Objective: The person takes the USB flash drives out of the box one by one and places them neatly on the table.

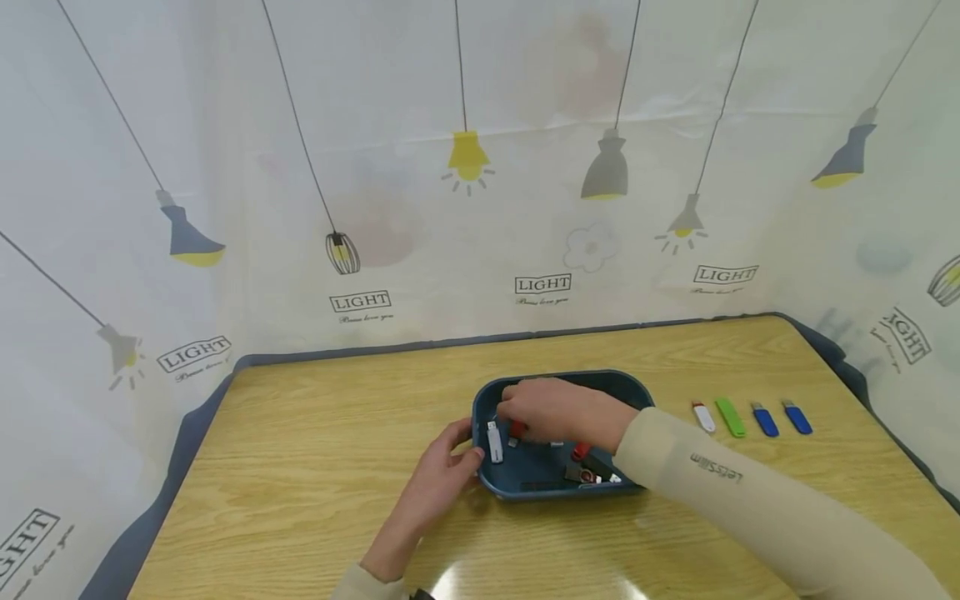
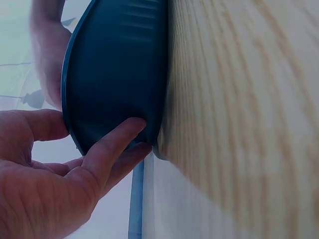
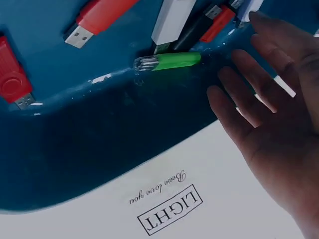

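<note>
While below “LIGHT” lettering (image 1: 542, 284), hands: left (image 1: 442, 469) in grip on tray (image 2: 114, 74), right (image 1: 562, 408) with hold unclear.

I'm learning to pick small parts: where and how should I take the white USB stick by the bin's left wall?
Probably pinch the white USB stick across its body's long edges, from above: its metal plug is at the far end, and the bin's left wall stands close alongside.

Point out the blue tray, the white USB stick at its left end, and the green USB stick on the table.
Blue tray (image 2: 112, 74): left wrist view, outer wall.
White USB stick (image 1: 496, 447): head view, body.
Green USB stick (image 1: 731, 417): head view, middle.
</note>
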`<state>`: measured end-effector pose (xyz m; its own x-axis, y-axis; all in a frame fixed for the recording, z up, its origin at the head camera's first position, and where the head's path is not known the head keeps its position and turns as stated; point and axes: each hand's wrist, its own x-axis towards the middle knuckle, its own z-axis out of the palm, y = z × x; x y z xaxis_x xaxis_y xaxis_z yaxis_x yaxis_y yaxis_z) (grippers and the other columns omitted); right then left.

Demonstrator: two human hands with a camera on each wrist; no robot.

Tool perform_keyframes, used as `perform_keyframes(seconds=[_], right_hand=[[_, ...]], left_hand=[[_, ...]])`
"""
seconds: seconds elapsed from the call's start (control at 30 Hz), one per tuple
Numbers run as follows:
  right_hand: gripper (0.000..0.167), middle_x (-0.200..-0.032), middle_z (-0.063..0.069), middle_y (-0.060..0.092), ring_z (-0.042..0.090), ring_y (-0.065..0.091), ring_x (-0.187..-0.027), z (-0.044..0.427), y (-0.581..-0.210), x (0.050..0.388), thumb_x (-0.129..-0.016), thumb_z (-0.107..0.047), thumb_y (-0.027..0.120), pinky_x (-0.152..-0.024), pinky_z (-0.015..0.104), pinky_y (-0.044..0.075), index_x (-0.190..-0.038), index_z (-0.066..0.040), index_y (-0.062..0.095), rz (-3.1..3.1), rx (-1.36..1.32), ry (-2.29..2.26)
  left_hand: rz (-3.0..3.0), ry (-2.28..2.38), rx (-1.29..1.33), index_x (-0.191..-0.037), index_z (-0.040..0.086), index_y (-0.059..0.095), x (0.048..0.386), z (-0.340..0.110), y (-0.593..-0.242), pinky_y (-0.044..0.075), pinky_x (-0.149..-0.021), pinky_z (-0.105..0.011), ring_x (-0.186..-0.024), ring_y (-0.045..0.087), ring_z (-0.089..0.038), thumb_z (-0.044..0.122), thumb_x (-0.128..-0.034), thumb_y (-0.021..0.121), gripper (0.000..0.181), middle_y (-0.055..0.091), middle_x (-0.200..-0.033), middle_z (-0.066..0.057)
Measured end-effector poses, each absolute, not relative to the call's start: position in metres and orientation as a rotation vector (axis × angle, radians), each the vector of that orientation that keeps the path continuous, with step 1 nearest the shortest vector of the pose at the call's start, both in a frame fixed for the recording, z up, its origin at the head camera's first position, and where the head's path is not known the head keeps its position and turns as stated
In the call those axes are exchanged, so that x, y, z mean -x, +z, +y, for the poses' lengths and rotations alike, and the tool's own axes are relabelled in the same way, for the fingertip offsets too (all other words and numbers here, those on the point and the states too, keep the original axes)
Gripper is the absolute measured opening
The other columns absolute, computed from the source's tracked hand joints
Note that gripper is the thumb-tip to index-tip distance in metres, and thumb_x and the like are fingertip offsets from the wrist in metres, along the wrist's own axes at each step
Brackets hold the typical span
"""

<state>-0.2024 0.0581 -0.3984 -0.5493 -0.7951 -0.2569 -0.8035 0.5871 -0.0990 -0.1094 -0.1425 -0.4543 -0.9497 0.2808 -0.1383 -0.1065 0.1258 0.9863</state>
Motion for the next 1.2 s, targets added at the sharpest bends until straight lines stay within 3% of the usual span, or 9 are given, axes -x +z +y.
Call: perform_keyframes(seconds=[0.47, 0.83, 1.2], right_hand=[[0.034, -0.099, -0.003, 0.066, 0.011, 0.056, -0.082, 0.054, -0.422, 0.204, -0.089, -0.028, 0.084, -0.084, 0.028, 0.058, -0.121, -0.018, 0.075, 2.520, 1.343, 0.185], [0.015, -0.090, -0.002, 0.060, 0.010, 0.051, -0.071, 0.050, -0.422, 0.206, -0.094, -0.021, 0.079, -0.067, 0.027, 0.052, -0.108, -0.018, 0.076, 2.544, 1.403, 0.197], [0.011, -0.084, -0.002, 0.065, 0.011, 0.051, -0.065, 0.052, -0.426, 0.206, -0.098, -0.022, 0.073, -0.059, 0.027, 0.048, -0.105, -0.015, 0.078, 2.583, 1.537, 0.146]], left_hand=[[2.118, 1.873, -0.162, -0.156, -0.004, 0.034, 0.108, -0.142, -0.454, 0.060, -0.094, -0.036, -0.135, 0.053, -0.044, 0.009, -0.1083, 0.046, 0.051, 0.033, -0.159, -0.029], [2.136, 1.861, -0.179, -0.156, -0.004, 0.034, 0.108, -0.142, -0.451, 0.060, -0.093, -0.037, -0.135, 0.053, -0.043, 0.010, -0.1087, 0.046, 0.051, 0.034, -0.160, -0.029], [2.147, 1.865, -0.179, -0.155, -0.005, 0.036, 0.108, -0.142, -0.452, 0.061, -0.093, -0.040, -0.134, 0.053, -0.044, 0.010, -0.1084, 0.047, 0.050, 0.036, -0.158, -0.030]])
